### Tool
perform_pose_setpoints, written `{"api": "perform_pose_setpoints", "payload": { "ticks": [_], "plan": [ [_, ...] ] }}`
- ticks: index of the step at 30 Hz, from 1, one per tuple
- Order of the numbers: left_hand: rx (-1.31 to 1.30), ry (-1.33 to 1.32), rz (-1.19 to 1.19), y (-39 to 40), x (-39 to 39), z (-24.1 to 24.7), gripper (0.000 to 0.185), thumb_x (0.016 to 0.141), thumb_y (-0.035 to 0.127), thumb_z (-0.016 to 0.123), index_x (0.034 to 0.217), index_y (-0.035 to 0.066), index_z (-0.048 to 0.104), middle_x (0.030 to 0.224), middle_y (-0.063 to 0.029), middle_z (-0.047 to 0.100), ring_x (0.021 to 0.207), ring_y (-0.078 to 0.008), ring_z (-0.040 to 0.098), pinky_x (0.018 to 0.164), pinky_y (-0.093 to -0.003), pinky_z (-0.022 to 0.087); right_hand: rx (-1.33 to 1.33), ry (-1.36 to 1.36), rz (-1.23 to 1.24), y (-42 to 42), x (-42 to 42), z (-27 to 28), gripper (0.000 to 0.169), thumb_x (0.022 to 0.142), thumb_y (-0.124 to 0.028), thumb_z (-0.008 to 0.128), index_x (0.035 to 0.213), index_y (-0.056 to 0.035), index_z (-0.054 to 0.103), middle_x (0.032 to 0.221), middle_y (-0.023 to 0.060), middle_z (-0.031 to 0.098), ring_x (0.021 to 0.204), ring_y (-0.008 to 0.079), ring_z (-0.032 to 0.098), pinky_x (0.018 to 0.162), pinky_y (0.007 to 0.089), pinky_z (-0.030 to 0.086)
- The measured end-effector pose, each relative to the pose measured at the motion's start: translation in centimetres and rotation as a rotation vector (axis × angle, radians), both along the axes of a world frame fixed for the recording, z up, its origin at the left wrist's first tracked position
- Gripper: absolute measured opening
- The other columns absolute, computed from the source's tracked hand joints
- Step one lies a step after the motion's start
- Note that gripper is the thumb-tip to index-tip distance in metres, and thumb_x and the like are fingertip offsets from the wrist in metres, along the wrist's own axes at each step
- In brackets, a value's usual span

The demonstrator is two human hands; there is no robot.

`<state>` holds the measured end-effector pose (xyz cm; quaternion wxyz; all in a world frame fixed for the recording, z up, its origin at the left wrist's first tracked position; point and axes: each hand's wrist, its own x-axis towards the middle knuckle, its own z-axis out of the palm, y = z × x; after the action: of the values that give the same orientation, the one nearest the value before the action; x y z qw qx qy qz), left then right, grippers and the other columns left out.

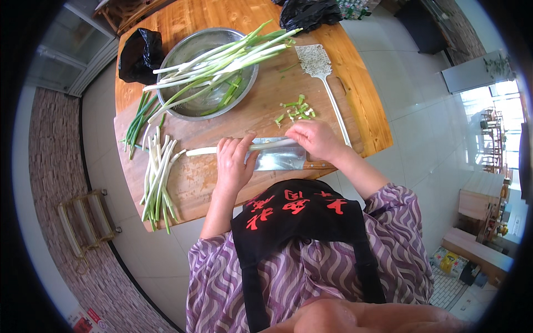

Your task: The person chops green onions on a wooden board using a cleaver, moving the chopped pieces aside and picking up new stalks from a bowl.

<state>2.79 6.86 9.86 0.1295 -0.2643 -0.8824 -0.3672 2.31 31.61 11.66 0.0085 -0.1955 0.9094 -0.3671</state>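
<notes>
Both my hands hold one long white scallion stalk (270, 145) crosswise above the cutting board (200, 179). My left hand (234, 157) wraps around it near its left part, thumb and fingers closed over it. At the other end, the fingertips of my right hand (312, 136) pinch it. Under the stalk a cleaver (281, 159) lies flat on the board, its wooden handle pointing right. Several cut scallion pieces (297, 110) are scattered just beyond my right hand. A bunch of trimmed white stalks (157, 179) rests on the board left of my left hand.
Long scallions (225, 62) lie across the rim of a metal basin (252, 85). Dark green leaves (137, 120) sit at the board's left edge. A white fly swatter (329, 89) lies on the right. Black plastic bags (139, 58) stand on the wooden table (187, 16).
</notes>
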Motion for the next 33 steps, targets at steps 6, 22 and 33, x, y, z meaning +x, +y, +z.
{"api": "perform_pose_setpoints", "payload": {
  "ticks": [6,22,33],
  "plan": [
    [-0.07,-0.02,0.047,-2.3,1.4,-1.6,0.025,0.075,0.006,0.067,0.1,0.006,0.064,0.084,-0.0103,0.06,0.082,-0.0294,0.057,0.084,-0.0422,0.042,-0.267,-0.006,-0.283,2.1,-2.0,-1.8,0.011,0.088,-0.014,0.062,0.088,-0.0038,0.065,0.07,0.0054,0.061,0.065,0.0169,0.059,0.06,0.0285,0.047],
    [-0.102,-0.258,0.556,-14.9,9.4,-5.6,0.02,0.08,0.007,0.064,0.099,0.006,0.062,0.079,-0.0128,0.057,0.076,-0.0321,0.058,0.067,-0.0433,0.046,0.356,-0.094,-0.337,4.1,-2.8,-10.7,0.021,0.087,-0.02,0.058,0.095,-0.0013,0.066,0.104,0.0167,0.061,0.101,0.0332,0.058,0.089,0.0378,0.046],
    [-0.373,-0.243,0.939,-27.6,6.8,-11.3,0.059,0.08,0.016,0.065,0.134,0.008,0.043,0.126,-0.0196,0.052,0.118,-0.0371,0.046,0.098,-0.0466,0.037,0.506,-0.179,-0.123,2.2,6.3,-9.9,0.037,0.082,-0.009,0.06,0.118,-0.0101,0.054,0.11,0.0124,0.055,0.101,0.0315,0.056,0.086,0.04,0.048]
  ]
}}
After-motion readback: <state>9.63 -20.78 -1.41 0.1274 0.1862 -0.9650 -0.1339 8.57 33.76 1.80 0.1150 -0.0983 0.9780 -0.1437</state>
